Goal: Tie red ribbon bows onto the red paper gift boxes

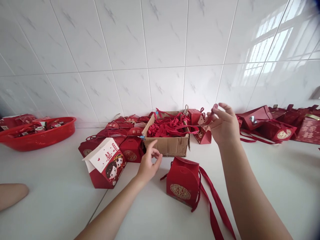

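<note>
My right hand (223, 126) is raised and pinches the end of a red ribbon (213, 114) between thumb and fingers. My left hand (149, 163) hovers before the front wall of an open cardboard box (167, 146), fingers apart and holding nothing. Inside that box lies a tangle of red ribbons (166, 126). Nearer me, between my forearms, a red gift box (182, 183) with a round gold emblem stands upright. A dark red cord hangs at its side, and a long wide ribbon (215, 200) trails from it towards me.
A white-and-red house-shaped box (106, 163) stands left, before a cluster of red gift boxes (117, 131). A red basin (37, 133) holds small packets. More red boxes (270, 125) line the tiled wall at right. Someone's elbow or forearm (12, 196) shows at the left edge.
</note>
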`<state>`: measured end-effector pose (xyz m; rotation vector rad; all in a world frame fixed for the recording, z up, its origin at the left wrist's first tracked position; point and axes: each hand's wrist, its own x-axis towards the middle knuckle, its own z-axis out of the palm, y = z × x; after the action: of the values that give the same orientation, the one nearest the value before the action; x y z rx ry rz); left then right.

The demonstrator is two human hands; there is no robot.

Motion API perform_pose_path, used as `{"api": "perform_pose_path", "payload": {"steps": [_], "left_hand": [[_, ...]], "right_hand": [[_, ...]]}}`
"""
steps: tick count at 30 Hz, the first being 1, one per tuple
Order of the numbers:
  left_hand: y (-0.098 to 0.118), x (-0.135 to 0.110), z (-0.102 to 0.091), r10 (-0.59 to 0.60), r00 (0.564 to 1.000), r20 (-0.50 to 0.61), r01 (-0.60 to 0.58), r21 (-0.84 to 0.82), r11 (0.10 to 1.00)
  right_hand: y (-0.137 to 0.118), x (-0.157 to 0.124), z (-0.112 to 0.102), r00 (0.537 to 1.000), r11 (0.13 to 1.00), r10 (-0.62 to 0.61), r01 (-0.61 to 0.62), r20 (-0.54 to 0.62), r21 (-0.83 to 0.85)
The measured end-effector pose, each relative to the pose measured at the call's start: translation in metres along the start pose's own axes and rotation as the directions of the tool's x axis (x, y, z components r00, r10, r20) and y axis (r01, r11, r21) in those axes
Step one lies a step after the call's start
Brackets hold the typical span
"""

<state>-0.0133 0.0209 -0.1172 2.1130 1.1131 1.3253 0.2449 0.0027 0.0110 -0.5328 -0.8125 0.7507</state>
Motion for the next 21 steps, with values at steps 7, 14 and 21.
{"api": "perform_pose_path", "payload": {"steps": [7, 14, 21], "left_hand": [[0.008, 0.012, -0.006, -0.074, 0.996, -0.053, 0.075, 0.028, 0.997], [0.014, -0.007, -0.014, -0.124, 0.992, -0.008, 0.123, -0.101, 0.987], [0.014, -0.02, -0.008, -0.19, 0.981, -0.037, 0.18, -0.192, 0.965]], "right_hand": [[0.015, -0.003, -0.002, 0.989, 0.91, -0.055, 0.105, 0.135, -0.401], [0.008, -0.017, 0.008, 0.94, 0.722, 0.104, 0.153, 0.324, -0.675], [0.025, -0.015, 0.004, 0.906, 0.297, 0.299, 0.21, 0.3, -0.932]]}}
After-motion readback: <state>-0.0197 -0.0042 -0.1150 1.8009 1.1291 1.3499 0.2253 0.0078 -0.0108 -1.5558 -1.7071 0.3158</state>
